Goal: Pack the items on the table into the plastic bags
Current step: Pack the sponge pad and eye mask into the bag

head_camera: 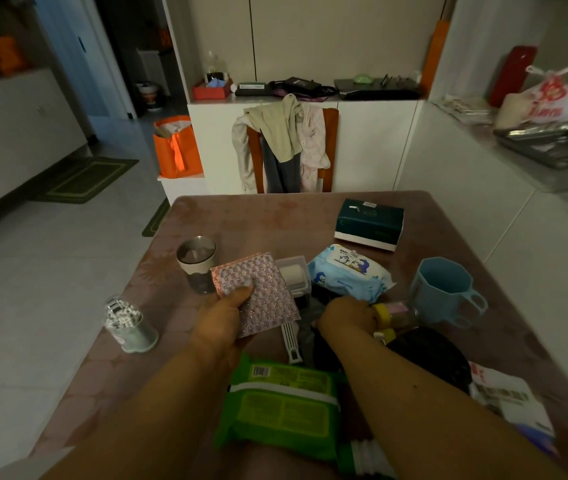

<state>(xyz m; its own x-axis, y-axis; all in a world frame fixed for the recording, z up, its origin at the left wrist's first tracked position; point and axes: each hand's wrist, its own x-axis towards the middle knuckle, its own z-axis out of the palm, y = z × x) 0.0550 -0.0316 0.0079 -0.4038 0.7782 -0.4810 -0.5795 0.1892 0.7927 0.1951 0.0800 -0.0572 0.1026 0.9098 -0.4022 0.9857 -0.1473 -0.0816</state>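
Observation:
My left hand (222, 315) holds a pink sparkly scouring pad (258, 289) above the table, thumb on top of it. My right hand (346, 315) reaches down into a dark plastic bag (427, 355) at the table's middle; its fingers are hidden, so what it holds cannot be told. By it lie small bottles with yellow caps (384, 315). A blue baby wipes pack (348, 273), a green wipes pack (282, 407), a blue mug (445, 289), a teal tissue box (369, 223), a steel cup (196, 263) and a cotton swab jar (128, 323) stand around on the table (258, 216).
A small clear box with a white roll (293, 273) and a white comb-like tool (293, 342) lie under the pad. Printed paper (504, 396) lies at the right edge. A chair draped with clothes (286, 147) stands behind the table, white cabinets beyond it.

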